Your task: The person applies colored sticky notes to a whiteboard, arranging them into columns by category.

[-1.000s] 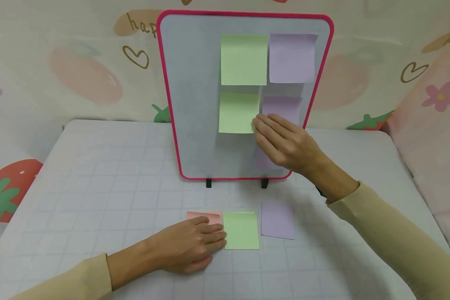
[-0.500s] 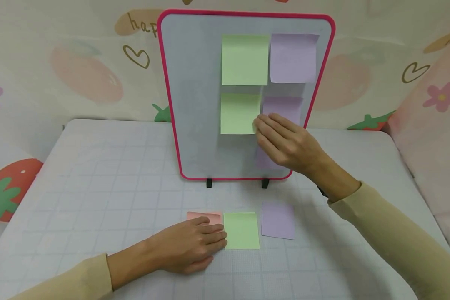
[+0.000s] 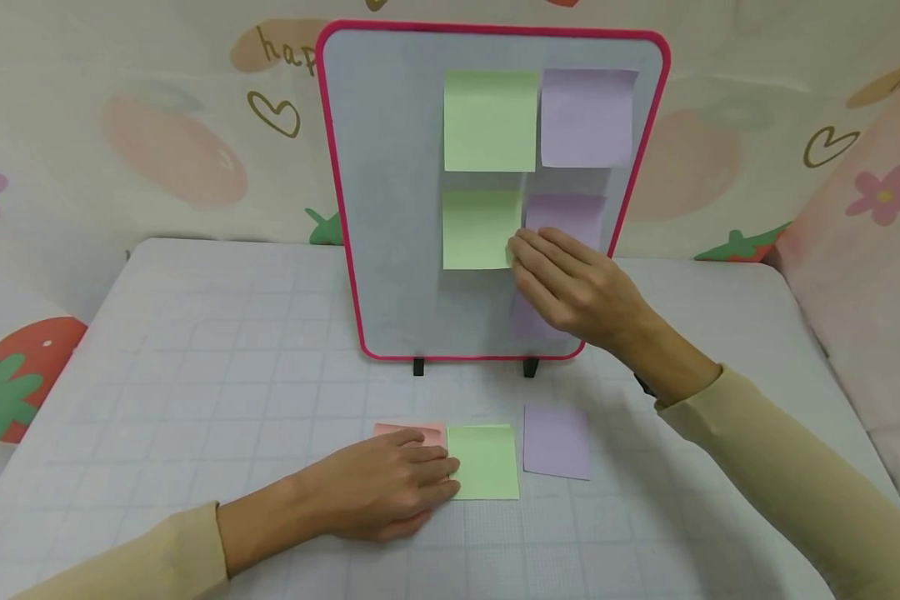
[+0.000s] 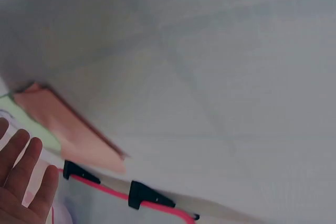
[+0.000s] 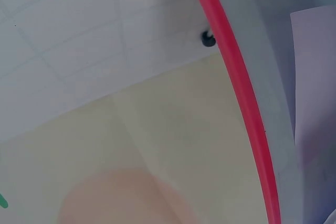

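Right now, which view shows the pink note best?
Left wrist: the pink note lies mostly uncovered on the table. The head view shows only its top edge behind the left hand. The right wrist view misses it.

The right wrist view was filled by close, slightly blurred surfaces. A curved pink-red plastic board frame [image 5: 239, 82] ran from the top centre down to the bottom right. Inside that frame lay the board's pale grey-white writing surface [image 5: 262, 40]. On it, at the far right edge, sat a pale lilac paper sticky note [image 5: 317, 77], only partly in frame. Just outside the frame's upper stretch, a small black round fitting [image 5: 208, 38] was visible. Behind it lay a white surface with a faint grid pattern [image 5: 79, 40], and below that a cream backdrop [image 5: 173, 145] carrying a soft peach-pink rounded shape [image 5: 123, 198]. No hand was clearly identifiable.
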The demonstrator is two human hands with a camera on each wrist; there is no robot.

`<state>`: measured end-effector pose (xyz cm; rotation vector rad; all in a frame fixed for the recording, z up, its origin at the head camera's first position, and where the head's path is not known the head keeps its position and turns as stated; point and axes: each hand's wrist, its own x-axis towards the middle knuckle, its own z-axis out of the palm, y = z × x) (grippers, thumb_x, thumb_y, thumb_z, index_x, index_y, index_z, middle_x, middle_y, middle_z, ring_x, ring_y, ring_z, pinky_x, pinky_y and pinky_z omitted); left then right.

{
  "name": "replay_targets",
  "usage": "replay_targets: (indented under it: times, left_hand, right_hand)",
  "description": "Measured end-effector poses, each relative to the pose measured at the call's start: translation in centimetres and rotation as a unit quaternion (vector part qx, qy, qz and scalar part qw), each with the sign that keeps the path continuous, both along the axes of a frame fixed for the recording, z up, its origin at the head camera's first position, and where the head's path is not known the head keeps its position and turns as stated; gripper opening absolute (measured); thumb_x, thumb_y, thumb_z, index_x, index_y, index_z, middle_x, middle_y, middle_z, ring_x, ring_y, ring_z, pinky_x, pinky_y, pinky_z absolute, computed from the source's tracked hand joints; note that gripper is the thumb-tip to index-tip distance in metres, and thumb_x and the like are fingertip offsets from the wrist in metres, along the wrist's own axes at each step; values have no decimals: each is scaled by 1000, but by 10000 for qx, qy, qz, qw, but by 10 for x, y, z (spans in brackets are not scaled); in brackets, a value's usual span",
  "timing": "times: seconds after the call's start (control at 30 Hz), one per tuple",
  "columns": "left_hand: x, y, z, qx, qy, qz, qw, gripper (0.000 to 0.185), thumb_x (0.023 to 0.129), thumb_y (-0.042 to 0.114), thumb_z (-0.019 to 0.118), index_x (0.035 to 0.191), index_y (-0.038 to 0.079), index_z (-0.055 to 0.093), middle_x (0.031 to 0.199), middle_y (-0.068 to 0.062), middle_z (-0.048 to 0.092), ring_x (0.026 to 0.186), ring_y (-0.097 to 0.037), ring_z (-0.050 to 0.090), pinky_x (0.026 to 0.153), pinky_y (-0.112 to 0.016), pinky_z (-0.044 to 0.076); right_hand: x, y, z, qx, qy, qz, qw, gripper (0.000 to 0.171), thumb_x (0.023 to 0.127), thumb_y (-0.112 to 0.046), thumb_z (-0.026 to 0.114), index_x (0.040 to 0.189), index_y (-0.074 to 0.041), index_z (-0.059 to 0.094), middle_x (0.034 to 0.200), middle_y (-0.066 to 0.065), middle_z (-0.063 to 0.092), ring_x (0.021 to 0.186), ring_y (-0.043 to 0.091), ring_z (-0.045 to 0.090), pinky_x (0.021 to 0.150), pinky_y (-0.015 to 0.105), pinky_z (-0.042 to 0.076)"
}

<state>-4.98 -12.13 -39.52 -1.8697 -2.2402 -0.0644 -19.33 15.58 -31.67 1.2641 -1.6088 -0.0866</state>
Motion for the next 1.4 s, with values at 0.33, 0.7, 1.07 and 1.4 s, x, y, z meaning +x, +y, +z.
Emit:
replay_targets:
  times: [0.33, 0.7, 1.07, 1.4]
  left_hand:
    - [-57, 11, 74, 911, 859, 1133, 9856, 34, 92, 20, 60, 121, 6, 69, 122, -9, 69, 114, -25, 65, 96, -45, 51]
    - [-115, 10, 115, 1411, 1937, 2140, 9470, 43, 96, 19, 54, 135, 1, 60, 141, -11, 58, 137, -27, 46, 111, -51, 35]
    - [-127, 3, 114, 998, 1897, 2392, 9470, 48, 97, 23, 54, 140, 1, 56, 144, -11, 55, 141, -27, 40, 112, -54, 30]
    - [-131, -1, 114, 844, 1946, 2471, 9455, 49, 96, 22, 56, 141, 1, 55, 147, -10, 52, 142, -26, 40, 112, -53, 29]
  right_hand:
    - [0, 1, -1, 6, -57, -145, 9999, 11, 88, 11, 66, 98, 8, 66, 105, 18, 71, 98, 29, 70, 93, 37, 54]
    - [0, -1, -1, 100, -63, -284, 9995, 10, 88, 10, 67, 98, 8, 65, 105, 19, 71, 98, 30, 70, 94, 38, 53]
    - [1, -1, 0, 213, -96, -356, 9991, 11, 88, 10, 66, 99, 8, 65, 107, 19, 70, 100, 30, 69, 94, 38, 53]
    - [0, -16, 10, 797, -732, -609, 9923, 47, 89, -19, 70, 125, 9, 60, 128, 22, 62, 123, 34, 58, 110, 42, 40]
